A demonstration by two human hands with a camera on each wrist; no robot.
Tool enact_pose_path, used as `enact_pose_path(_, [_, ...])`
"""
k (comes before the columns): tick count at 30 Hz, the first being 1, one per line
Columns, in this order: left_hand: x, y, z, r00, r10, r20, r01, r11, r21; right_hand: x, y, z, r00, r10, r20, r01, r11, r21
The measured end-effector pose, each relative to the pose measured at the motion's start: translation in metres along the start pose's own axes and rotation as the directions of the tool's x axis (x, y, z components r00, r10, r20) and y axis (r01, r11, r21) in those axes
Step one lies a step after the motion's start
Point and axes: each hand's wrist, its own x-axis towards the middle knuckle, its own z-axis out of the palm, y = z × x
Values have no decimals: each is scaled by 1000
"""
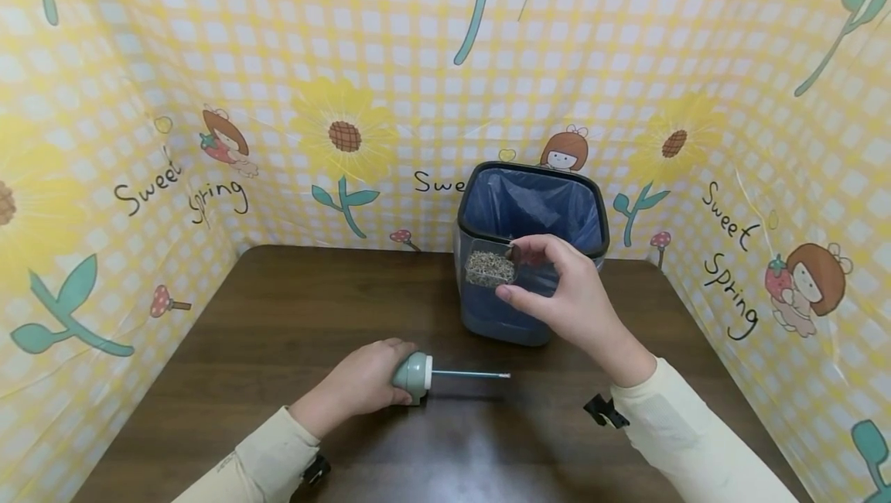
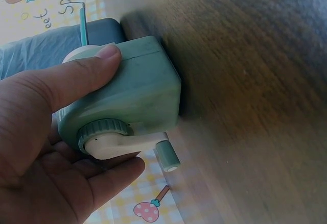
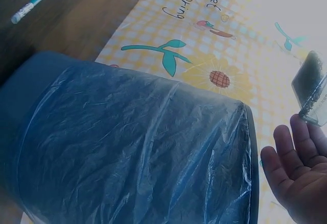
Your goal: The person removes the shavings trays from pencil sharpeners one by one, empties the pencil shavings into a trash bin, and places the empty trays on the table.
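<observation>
My left hand [image 1: 365, 381] grips a green crank pencil sharpener [image 1: 414, 373] low over the table. A teal pencil [image 1: 469, 374] sticks out of its white front, eraser end pointing right. In the left wrist view the thumb lies on the green body [image 2: 148, 81], and the crank handle [image 2: 138, 145] faces the camera. My right hand [image 1: 574, 298] pinches a small clear shavings drawer [image 1: 490, 267] between thumb and fingers, in front of the near rim of the bin in the head view. Grey-brown shavings show inside the drawer. The right wrist view shows the drawer [image 3: 309, 83] at the fingertips.
A blue-grey trash bin [image 1: 497, 309] with a dark rim and plastic liner stands at the table's back right. The dark wooden table [image 1: 313, 302] meets a yellow checked cloth [image 1: 418, 39] at the back and sides.
</observation>
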Motion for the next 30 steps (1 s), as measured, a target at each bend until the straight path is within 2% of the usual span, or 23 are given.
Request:
enact_pose_path(16, [-1,0,0,1000,6,-3,-6,1000,5,9,-1,-6,1000,-15,-20,15,1000,-12])
enact_pose_path(30, [-1,0,0,1000,7,-10,-7,1000,1,20,6,-11,1000,26,-15,-26,1000,-10])
